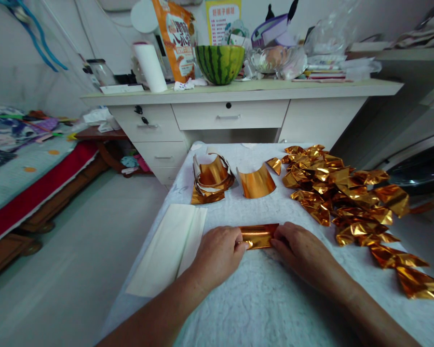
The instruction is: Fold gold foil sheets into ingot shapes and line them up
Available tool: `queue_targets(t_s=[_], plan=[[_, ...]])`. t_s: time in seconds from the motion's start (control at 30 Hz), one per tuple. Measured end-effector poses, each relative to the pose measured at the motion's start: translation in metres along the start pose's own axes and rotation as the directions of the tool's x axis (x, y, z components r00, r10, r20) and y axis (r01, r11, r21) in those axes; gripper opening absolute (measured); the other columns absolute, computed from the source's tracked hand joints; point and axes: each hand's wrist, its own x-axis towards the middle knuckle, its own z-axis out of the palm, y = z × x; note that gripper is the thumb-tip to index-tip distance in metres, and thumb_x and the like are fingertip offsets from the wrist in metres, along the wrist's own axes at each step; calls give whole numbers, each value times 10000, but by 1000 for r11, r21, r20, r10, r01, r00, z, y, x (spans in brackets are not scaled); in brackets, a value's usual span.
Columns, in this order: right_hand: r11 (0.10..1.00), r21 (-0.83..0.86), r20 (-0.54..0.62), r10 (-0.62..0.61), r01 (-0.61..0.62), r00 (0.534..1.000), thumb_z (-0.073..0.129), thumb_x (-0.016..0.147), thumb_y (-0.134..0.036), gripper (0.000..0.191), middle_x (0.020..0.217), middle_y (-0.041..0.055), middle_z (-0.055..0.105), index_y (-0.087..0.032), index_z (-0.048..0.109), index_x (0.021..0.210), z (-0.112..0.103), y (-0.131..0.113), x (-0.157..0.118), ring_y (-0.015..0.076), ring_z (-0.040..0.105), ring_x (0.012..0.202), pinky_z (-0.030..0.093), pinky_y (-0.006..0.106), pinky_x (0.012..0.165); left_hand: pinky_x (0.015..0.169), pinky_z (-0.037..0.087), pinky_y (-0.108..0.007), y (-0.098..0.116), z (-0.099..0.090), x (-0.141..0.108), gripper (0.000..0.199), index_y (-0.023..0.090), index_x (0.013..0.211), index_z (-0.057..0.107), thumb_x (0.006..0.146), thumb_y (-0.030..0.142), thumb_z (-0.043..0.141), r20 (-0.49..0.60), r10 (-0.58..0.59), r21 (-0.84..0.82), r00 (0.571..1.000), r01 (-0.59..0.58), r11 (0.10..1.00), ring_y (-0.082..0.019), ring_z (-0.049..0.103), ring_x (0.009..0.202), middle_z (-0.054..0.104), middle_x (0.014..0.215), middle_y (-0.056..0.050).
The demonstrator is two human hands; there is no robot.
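Note:
Between my hands is a strip of shiny gold foil paper [259,235], curled along its length, just above or on the cloth-covered table. My left hand [222,248] pinches its left end between thumb and fingers, while my right hand [292,243] grips the right end. Beyond them lies a single curved gold sheet [256,182]. To its left sits a stack of curled gold sheets [212,176] with white undersides. A large heap of folded gold foil pieces [332,188] spreads over the right side. Near my left forearm are flat off-white paper sheets [162,250].
A white desk [231,113] with drawers stands past the table's far edge. On it are a cut watermelon [220,62], an orange snack bag [177,43] and a paper roll [151,67]. A bed [32,173] is at left, a washing machine [419,164] at right.

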Motion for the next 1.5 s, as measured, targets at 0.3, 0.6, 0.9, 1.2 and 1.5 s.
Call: queue_targets(t_s=[0.3,0.6,0.9,1.2,1.5], plan=[[999,-30,4,28,-28,1000,526,903,-237,150,802,52,651,-195,616,791,3,0,2,197,599,740,393,291,663,689,399,-306,3,0,0,195,209,800,602,932,299,490,29,10,131,1000,-14,991,-205,645,795,691,805,-18],[997,-60,-2,57,-57,998,532,897,-240,152,812,63,671,-189,626,788,2,-4,3,205,615,747,404,293,668,662,402,-301,7,0,0,164,214,796,605,908,299,520,4,-23,175,1000,22,984,-208,655,776,699,791,-10],[997,-61,-17,55,-56,998,521,900,-236,151,834,71,680,-185,634,815,5,-4,2,211,627,774,415,298,699,680,439,-311,5,2,-1,167,214,848,614,924,321,510,-3,-30,199,1000,30,980,-216,664,780,713,824,-19],[997,-64,-25,42,-44,999,500,901,-229,181,804,69,672,-187,632,785,4,-4,3,207,621,744,405,300,684,722,462,-333,6,3,-1,218,194,889,603,960,301,427,37,-4,241,999,-5,971,-230,671,807,713,857,-59],[996,-60,-92,56,-62,994,552,882,-255,88,770,44,648,-196,580,823,11,1,2,195,588,684,360,287,623,675,413,-301,1,6,-3,82,234,987,502,907,253,510,-11,-9,162,1000,11,987,-214,653,780,689,830,1]])
